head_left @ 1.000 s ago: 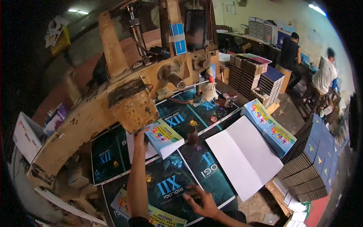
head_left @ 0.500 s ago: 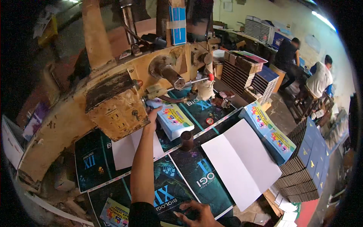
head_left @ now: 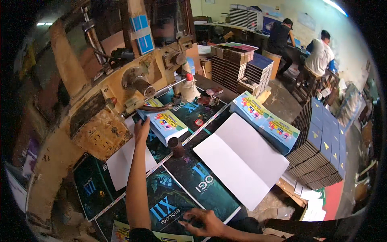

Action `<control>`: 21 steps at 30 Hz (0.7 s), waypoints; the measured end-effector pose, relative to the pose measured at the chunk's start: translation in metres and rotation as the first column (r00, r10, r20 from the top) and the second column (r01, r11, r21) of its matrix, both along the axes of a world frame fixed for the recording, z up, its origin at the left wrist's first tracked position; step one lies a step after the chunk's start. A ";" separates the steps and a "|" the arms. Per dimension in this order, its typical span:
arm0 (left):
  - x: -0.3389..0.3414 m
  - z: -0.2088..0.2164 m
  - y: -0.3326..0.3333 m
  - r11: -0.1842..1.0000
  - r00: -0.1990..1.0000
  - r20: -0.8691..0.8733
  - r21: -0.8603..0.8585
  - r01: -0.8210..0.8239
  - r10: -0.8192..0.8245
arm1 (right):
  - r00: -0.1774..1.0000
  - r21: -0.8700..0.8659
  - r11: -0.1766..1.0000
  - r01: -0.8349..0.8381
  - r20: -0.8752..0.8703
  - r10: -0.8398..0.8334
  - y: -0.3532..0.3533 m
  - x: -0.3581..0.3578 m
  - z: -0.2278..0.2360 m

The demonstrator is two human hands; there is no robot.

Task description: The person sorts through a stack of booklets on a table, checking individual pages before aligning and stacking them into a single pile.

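Note:
My left arm reaches over the table to a thick stack of booklets (head_left: 168,124) with blue, yellow and white covers. At the stack's near left edge is my left hand (head_left: 141,130), its thumb and fingers apart against the side; some fingertips are hidden. Just in front of the stack stands a dark brown cylinder (head_left: 175,147). My right hand (head_left: 203,222) hovers low over dark green printed sheets (head_left: 169,189), fingers loosely curled and spread, holding nothing. More matching booklets (head_left: 121,230) show at the lower edge beside my left forearm.
A worn cream-coloured machine (head_left: 102,133) with a metal shaft and a red-knobbed lever (head_left: 189,76) borders the far left. A folded white sheet (head_left: 242,161) and another booklet stack (head_left: 266,121) lie at right, near tall blue book piles (head_left: 322,141). Two people sit working behind.
The view has turned right, so the scene sits further left. My left thumb has come off the stack's top to its side. The stack has shifted slightly away from the cylinder.

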State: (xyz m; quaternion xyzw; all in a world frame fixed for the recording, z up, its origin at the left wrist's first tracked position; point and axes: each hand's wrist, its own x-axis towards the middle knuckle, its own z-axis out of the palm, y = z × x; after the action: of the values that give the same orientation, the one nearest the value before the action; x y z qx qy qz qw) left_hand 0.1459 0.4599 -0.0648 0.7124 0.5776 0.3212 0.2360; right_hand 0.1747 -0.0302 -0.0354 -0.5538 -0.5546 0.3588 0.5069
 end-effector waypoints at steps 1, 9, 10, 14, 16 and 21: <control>-0.021 -0.003 -0.006 0.998 0.998 -0.012 -0.012 0.065 -0.065 | 1.000 0.012 1.000 -0.008 -0.011 0.008 0.001 -0.004 0.001; -0.068 0.026 -0.183 0.938 0.932 0.118 0.105 0.331 -0.343 | 0.971 0.043 0.970 -0.240 0.006 0.240 0.006 0.027 0.022; -0.075 0.024 -0.204 0.919 0.912 0.131 0.125 0.373 -0.388 | 0.916 0.105 0.911 -0.399 0.090 0.391 0.015 0.039 0.043; -0.122 0.002 -0.241 0.856 0.894 0.076 0.334 0.394 -0.441 | 0.954 0.375 0.894 -0.244 0.256 0.153 0.072 0.073 0.137; -0.110 0.013 -0.260 0.910 0.927 0.102 0.253 0.328 -0.362 | 0.903 0.575 0.817 0.031 0.333 -0.269 0.129 0.113 0.156; -0.093 0.017 -0.269 0.852 0.927 -0.029 0.384 0.356 -0.374 | 0.394 0.842 0.523 -0.130 0.528 -0.752 0.263 0.206 0.228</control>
State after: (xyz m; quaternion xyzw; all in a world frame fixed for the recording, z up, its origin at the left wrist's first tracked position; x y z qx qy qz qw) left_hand 0.0533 0.1912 -0.0478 0.8334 0.3522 0.3936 0.1627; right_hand 0.3812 0.2327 0.1930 -0.4754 -0.6862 -0.3773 0.4008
